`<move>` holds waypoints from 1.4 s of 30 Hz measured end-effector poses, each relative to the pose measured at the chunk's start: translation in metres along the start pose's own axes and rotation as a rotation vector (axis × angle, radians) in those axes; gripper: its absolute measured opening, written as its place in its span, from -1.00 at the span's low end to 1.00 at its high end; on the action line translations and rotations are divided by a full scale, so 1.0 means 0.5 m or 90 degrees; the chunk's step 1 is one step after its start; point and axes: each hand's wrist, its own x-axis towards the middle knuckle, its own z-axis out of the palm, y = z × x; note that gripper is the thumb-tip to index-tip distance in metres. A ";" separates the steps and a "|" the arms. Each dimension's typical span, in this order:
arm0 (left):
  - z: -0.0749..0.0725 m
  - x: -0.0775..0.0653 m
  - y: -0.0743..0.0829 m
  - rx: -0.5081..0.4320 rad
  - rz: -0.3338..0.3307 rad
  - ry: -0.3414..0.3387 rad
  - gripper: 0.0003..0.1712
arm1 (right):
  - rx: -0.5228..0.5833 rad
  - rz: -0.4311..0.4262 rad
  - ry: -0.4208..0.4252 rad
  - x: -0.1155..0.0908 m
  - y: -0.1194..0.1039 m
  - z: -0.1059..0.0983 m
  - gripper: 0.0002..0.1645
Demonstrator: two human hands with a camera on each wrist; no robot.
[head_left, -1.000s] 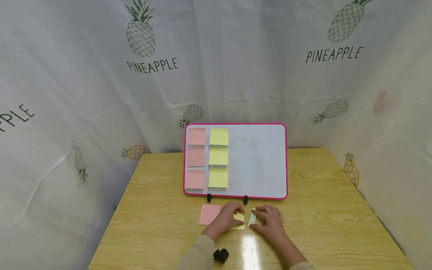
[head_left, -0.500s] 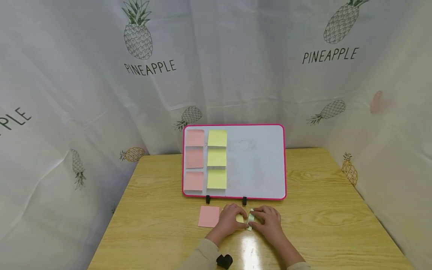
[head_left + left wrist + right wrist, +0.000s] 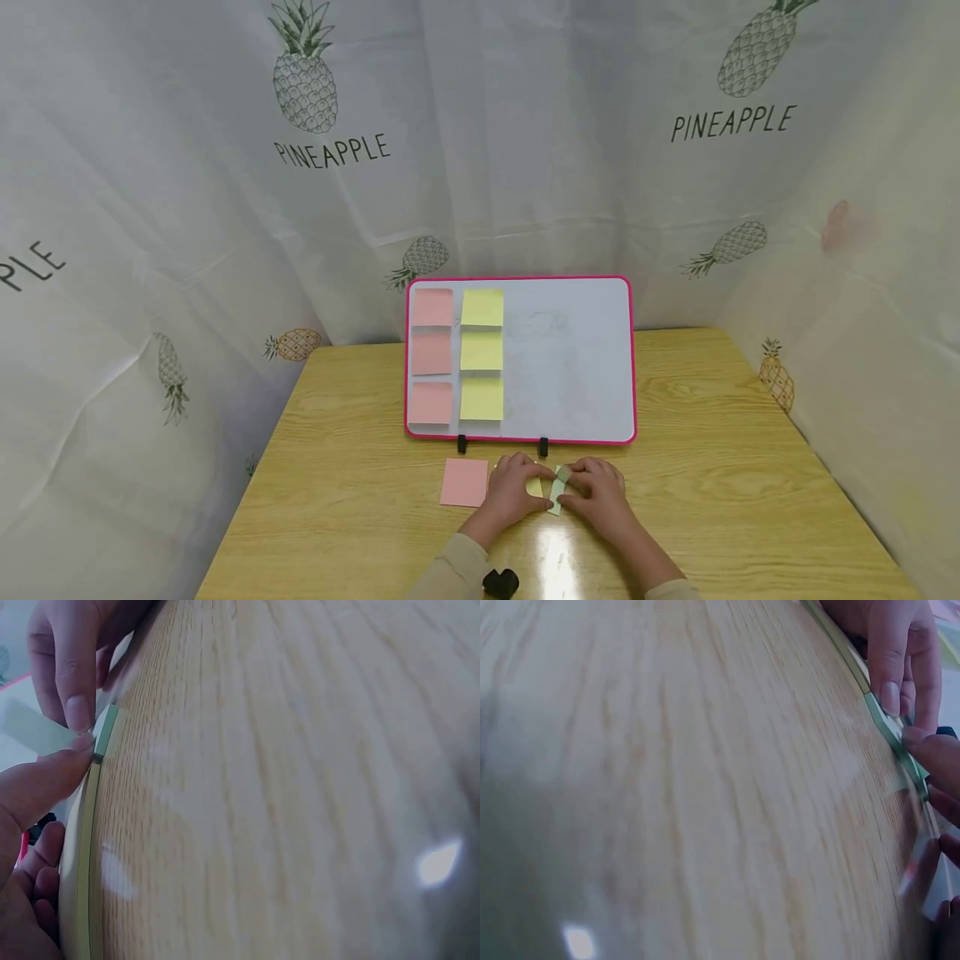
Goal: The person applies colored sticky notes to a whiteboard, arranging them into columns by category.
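A pad of light green sticky notes (image 3: 558, 489) lies on the table between the two hands. My right hand (image 3: 602, 493) grips its right side, thumb near and fingers far. From the left, my left hand (image 3: 508, 492) pinches at the pad's edge with thumb and index finger. A pale green sheet (image 3: 34, 726) stands raised behind the fingertips in the left wrist view. Under the left hand sits a pad of yellow sticky notes (image 3: 534, 487), partly covered. To its left lies a pink sticky note pad (image 3: 464, 482).
A pink-rimmed whiteboard (image 3: 570, 367) stands behind the hands on black feet (image 3: 543, 447). Its left part bears a column of pink notes (image 3: 431, 353) and one of yellow notes (image 3: 482, 351). A black heart-shaped object (image 3: 501, 583) is near the left sleeve.
My left hand has moved right from the yellow pad to the green one. The green pad's upper end now shows a lifted, darker patch. My right hand stays about where it was.
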 end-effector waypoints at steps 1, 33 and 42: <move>-0.001 0.000 0.000 0.001 0.001 0.001 -0.60 | 0.002 0.001 0.000 0.001 0.001 0.000 -0.71; -0.004 0.004 0.000 0.019 0.000 -0.017 -0.58 | 0.211 0.250 0.116 0.082 -0.013 -0.005 -0.81; -0.004 0.002 -0.001 0.028 0.010 -0.009 -0.54 | 0.251 0.285 0.128 0.096 -0.016 -0.003 -0.81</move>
